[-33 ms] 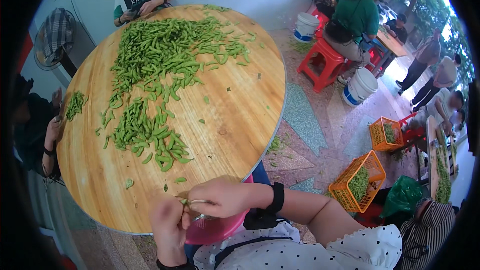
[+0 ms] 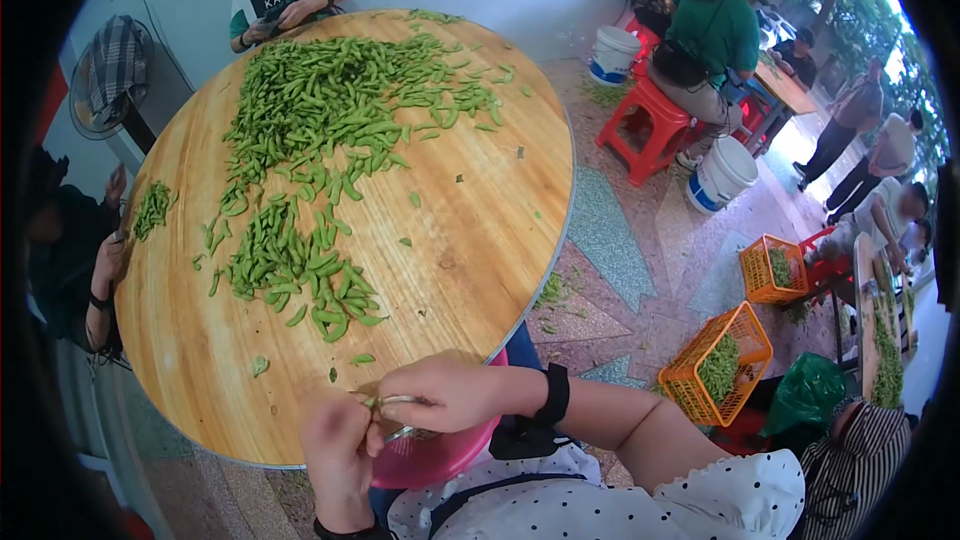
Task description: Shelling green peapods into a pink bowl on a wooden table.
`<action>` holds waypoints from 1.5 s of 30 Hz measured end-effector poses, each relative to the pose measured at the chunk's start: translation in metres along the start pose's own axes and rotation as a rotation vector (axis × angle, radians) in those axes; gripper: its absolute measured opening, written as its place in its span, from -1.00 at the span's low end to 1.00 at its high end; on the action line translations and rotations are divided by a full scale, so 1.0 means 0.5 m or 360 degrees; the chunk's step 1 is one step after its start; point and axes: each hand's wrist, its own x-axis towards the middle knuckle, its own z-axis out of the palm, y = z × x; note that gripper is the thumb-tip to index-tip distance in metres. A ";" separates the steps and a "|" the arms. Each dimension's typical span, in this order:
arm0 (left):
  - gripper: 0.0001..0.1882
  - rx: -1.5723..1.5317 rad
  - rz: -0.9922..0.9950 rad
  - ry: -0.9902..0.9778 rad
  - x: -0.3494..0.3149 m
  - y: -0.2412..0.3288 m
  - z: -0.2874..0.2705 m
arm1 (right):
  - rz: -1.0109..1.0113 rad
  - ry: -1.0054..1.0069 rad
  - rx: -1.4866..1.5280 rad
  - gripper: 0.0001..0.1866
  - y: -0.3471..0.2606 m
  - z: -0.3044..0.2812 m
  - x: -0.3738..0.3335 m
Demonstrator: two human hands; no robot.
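Pods (image 2: 320, 90), green and heaped, cover the far left part of a round wooden table (image 2: 480, 270), with a looser cluster (image 2: 290, 260) spreading toward the near side. At the near edge, the left hand (image 2: 338, 430) has its fingers closed in a pinch on a small green piece (image 2: 372, 403) (probably a pod, though mostly covered). The right hand (image 2: 430, 395) meets it there, fingers curled closed around a thin pale loop (image 2: 404, 400), too small to identify. Beneath the hands sits a pink basin (image 2: 440, 462), partly under the table's rim. At the far left, a co-worker's hand (image 2: 108, 258) is beside a small pile of pods (image 2: 153, 210). On the floor to the right stands an orange basket (image 2: 680, 365) holding more green pods.
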 end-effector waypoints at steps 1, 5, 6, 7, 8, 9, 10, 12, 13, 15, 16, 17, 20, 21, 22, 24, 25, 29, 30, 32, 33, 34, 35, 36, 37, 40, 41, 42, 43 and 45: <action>-0.91 0.0092 0.0068 0.0011 -0.004 0.002 0.007 | 0.0052 -0.0003 0.0170 -0.79 0.002 0.004 0.000; -0.89 0.0203 0.0144 0.0047 -0.020 -0.005 -0.014 | 0.0175 -0.0159 0.0098 -0.79 -0.006 0.018 0.020; -0.89 0.0241 0.0102 0.0091 -0.020 -0.004 -0.018 | 0.0267 -0.0129 -0.0030 -0.80 -0.005 0.023 0.023; -0.90 0.0284 0.0055 0.0147 -0.018 -0.005 -0.022 | 0.0352 -0.0103 -0.0147 -0.80 0.004 0.023 0.018; -0.89 0.0179 0.0020 0.0105 -0.011 -0.010 -0.024 | 0.0196 0.0208 -0.0203 -0.78 0.034 0.029 0.010; -0.87 0.0081 -0.0023 0.0046 0.001 -0.013 -0.021 | 0.0064 0.0545 -0.0242 -0.75 0.063 0.030 0.000; -0.86 0.0065 -0.0054 0.0057 0.001 -0.007 -0.022 | 0.0029 0.0589 -0.0335 -0.74 0.057 0.021 0.007; -0.84 0.0003 -0.0090 0.0057 -0.006 0.003 -0.033 | 0.0132 0.0508 -0.0187 -0.74 0.032 0.010 0.025; -0.83 -0.0037 -0.0109 0.0041 -0.008 0.004 -0.042 | 0.0288 0.0380 0.0047 -0.75 0.021 0.009 0.029; -0.83 -0.0103 -0.0131 0.0019 -0.015 0.006 -0.054 | 0.0456 0.0168 0.0327 -0.78 0.006 0.020 0.042; -0.84 -0.0127 -0.0134 0.0015 -0.018 0.009 -0.055 | 0.0464 0.0088 0.0380 -0.79 -0.001 0.027 0.047; -0.85 -0.0144 -0.0138 0.0006 -0.021 0.013 -0.056 | 0.0471 0.0015 0.0435 -0.80 -0.007 0.033 0.053; -0.86 0.0051 -0.0146 0.0000 -0.011 0.012 -0.040 | 0.0526 -0.0006 0.0176 -0.83 -0.019 0.012 0.053; -0.88 0.0116 -0.0160 -0.0007 -0.009 0.017 -0.027 | 0.0419 -0.0023 0.0158 -0.83 -0.006 0.008 0.046; -0.89 0.0176 -0.0179 -0.0040 -0.007 0.022 -0.021 | 0.0329 -0.0027 0.0121 -0.84 0.015 0.005 0.037; -0.94 0.0185 -0.0195 -0.0036 -0.012 0.021 -0.038 | 0.0264 -0.0098 0.0098 -0.83 0.021 0.008 0.045; -0.94 0.0196 -0.0178 -0.0063 -0.013 0.022 -0.043 | 0.0271 -0.0138 0.0107 -0.84 0.017 0.004 0.048; -0.93 0.0288 -0.0242 -0.0160 -0.008 0.025 -0.043 | 0.0241 -0.0198 0.0224 -0.83 0.002 -0.011 0.040; -0.93 0.0320 -0.0311 -0.0193 -0.007 0.030 -0.042 | 0.0214 -0.0190 0.0271 -0.82 -0.002 -0.012 0.037; -0.93 0.0379 -0.0444 -0.0251 -0.005 0.038 -0.038 | 0.0231 -0.0186 0.0238 -0.80 -0.007 -0.017 0.031; -0.95 0.0393 -0.0421 -0.0290 -0.008 0.037 -0.040 | 0.0234 -0.0197 0.0228 -0.79 -0.009 -0.016 0.031; -0.95 0.0403 -0.0396 -0.0327 -0.010 0.035 -0.042 | 0.0249 -0.0200 0.0288 -0.79 -0.012 -0.015 0.031; -0.96 0.0413 -0.0371 -0.0362 -0.011 0.035 -0.041 | 0.0263 -0.0207 0.0348 -0.78 -0.014 -0.015 0.031; -0.97 0.0479 -0.0386 -0.0341 -0.012 0.038 -0.037 | 0.0284 -0.0207 0.0415 -0.77 -0.014 -0.014 0.028; -0.97 0.0544 -0.0401 -0.0319 -0.015 0.041 -0.032 | 0.0329 -0.0230 0.0473 -0.77 -0.010 -0.014 0.026; -0.98 0.0695 -0.0328 -0.0308 -0.026 0.045 -0.014 | 0.0422 -0.0278 0.0605 -0.76 0.007 -0.011 0.021; -0.98 0.0737 -0.0285 -0.0315 -0.029 0.044 -0.008 | 0.0433 -0.0272 0.0617 -0.76 0.012 -0.009 0.018; -0.97 0.0782 -0.0255 -0.0277 -0.034 0.046 -0.003 | 0.0434 -0.0274 0.0629 -0.75 0.014 -0.006 0.019; -0.95 0.0827 -0.0225 -0.0239 -0.039 0.045 0.001 | 0.0445 -0.0269 0.0580 -0.75 0.017 -0.003 0.020; -0.94 0.0926 -0.0084 -0.0198 -0.042 0.037 0.001 | 0.0470 -0.0251 0.0482 -0.76 0.020 0.004 0.020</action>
